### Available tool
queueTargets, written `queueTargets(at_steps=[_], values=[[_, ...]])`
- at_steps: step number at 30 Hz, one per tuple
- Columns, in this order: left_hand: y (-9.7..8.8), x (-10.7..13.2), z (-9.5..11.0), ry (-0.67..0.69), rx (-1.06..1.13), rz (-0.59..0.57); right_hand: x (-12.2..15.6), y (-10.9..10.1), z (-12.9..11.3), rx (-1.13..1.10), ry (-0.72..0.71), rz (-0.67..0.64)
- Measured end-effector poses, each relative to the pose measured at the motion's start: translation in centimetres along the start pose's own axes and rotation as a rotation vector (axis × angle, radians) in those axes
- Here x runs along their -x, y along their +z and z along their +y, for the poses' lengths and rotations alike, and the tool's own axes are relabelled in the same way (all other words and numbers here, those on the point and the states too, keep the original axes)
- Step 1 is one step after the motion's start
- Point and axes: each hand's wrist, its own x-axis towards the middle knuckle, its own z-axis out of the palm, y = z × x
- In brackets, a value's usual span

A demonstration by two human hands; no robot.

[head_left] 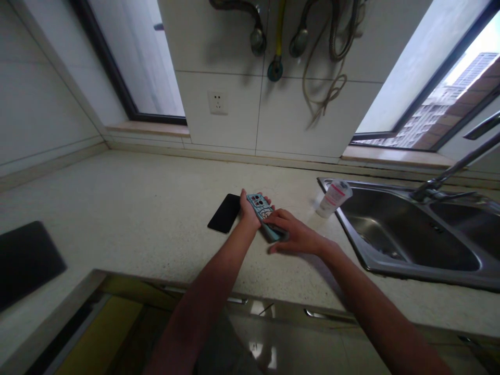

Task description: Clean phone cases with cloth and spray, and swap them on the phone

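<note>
My left hand point(250, 209) is wrapped around a phone point(262, 208) in a light blue patterned case, its back with the camera block facing up. Its fingertips show along the far edge. My right hand point(291, 232) is at the near end of the same phone, fingers bent over it and thumb lower down. A dark, blurred strip shows under the right fingers; I cannot make out what it is. Just left of my left hand, a flat black rectangle point(225, 213), like a phone with its screen up, lies on the pale counter point(156, 208).
A clear plastic cup point(334, 198) with red print leans by the rim of the steel double sink point(361, 255) at right, below a tap point(437, 185). A dark flat panel point(29, 263) lies at far left. A socket point(217, 102) and pipes point(275, 62) are on the wall.
</note>
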Motion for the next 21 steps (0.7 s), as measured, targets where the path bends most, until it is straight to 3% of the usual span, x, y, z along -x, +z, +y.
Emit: queueTargets(at_steps=[3, 6, 10, 12, 16, 21], values=[[0.0, 0.2, 0.3, 0.021, 0.038, -0.006, 0.0, -0.3, -0.1, 0.025, 0.032, 0.048], [0.2, 0.5, 0.9, -0.016, 0.004, -0.076, -0.1, -0.8, -0.1, -0.034, 0.095, 0.198], [1.0, 1.2, 1.1, -0.023, -0.019, -0.209, -0.1, -1.6, 0.8, -0.341, 0.313, 0.485], [1.5, 1.5, 0.9, 0.051, -0.014, -0.271, 0.0, -1.9, 1.5, -0.560, 0.436, 0.534], [2.1, 2.0, 0.3, 0.054, -0.084, -0.321, 0.2, -1.8, 2.0, -0.864, 0.640, 0.393], [1.9, 2.0, 0.2, 0.022, -0.122, -0.265, 0.1, -1.4, 1.3, -0.992, 0.675, 0.155]])
